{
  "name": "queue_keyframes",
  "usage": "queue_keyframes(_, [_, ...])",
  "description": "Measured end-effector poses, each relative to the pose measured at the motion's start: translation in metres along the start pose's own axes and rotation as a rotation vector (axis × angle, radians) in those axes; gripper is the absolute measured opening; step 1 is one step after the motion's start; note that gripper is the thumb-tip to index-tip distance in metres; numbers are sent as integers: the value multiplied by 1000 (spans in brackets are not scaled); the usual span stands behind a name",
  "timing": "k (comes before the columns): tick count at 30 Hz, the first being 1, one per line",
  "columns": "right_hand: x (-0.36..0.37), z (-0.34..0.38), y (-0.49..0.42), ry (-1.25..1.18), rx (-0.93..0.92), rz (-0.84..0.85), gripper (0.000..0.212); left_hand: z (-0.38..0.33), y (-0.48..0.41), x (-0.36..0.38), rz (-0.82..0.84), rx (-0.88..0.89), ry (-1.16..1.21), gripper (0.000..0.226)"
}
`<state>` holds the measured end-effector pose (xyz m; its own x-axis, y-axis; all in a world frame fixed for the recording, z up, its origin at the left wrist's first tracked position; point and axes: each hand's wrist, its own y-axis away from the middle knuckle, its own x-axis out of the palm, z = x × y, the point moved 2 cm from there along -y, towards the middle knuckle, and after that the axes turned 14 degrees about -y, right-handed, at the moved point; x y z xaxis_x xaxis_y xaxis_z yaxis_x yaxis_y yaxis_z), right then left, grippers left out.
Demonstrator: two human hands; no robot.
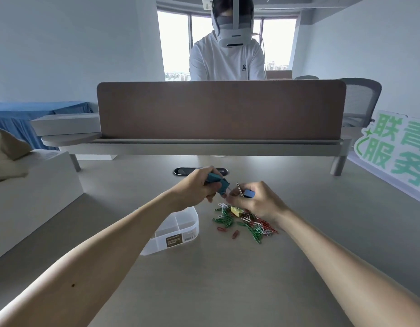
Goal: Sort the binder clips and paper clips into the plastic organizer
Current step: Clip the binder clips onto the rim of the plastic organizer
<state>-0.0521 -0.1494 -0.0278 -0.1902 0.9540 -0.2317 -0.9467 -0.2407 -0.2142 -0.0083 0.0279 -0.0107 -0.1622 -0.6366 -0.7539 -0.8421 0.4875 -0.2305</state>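
Head view: on the bench [227, 279], the clear plastic organizer [196, 223] sits partly hidden by the left forearm, just left of a loose heap of green, red and white paper clips [249, 226] with a yellow binder clip [236, 211] among them. Above the heap, the left hand [197, 191] curls its fingers around teal binder clips [216, 180], and the right hand [258, 200] pinches a blue binder clip [248, 193]. Beyond stands a brown divider panel [220, 109].
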Motion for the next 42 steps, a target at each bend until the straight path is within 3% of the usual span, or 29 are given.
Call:
queue_keyframes(3, [10,3,-8,-103,-36,-104,14,-2,8,-14,-30,-7,111,11])
queue_keyframes(9, [54,18,-38,-142,-67,-11,24,20,36,-61,-31,-162,72,4])
queue_keyframes(11, [64,21,-52,-16,-92,41,20,37,45,-78,-1,-261,3,5])
queue_keyframes(13, [77,22,-67,258,-71,192,14,57,57,-97,14,-345,-176,9])
queue_keyframes(15, [92,22,-79,488,-53,305,20,73,65,-110,-42,-357,-334,10])
queue_keyframes(19, [115,21,-94,657,-70,380,21,83,72,-119,-213,-364,-371,18])
queue_keyframes(22, [125,18,-100,737,-69,469,20,85,69,-118,-184,-317,-492,6])
queue_keyframes(25, [120,20,-105,676,-30,516,18,83,63,-110,-67,-275,-605,21])
queue_keyframes(29, [111,21,-102,591,-58,455,18,77,56,-102,-123,-244,-596,9])
queue_keyframes(34, [122,14,-99,616,-58,526,17,76,50,-93,-3,-222,-605,7])
queue_keyframes(39, [102,13,-97,157,140,374,21,79,48,-84,41,-198,-613,13])
queue_keyframes(42, [95,12,-93,81,167,354,17,79,47,-79,140,-193,-574,10])
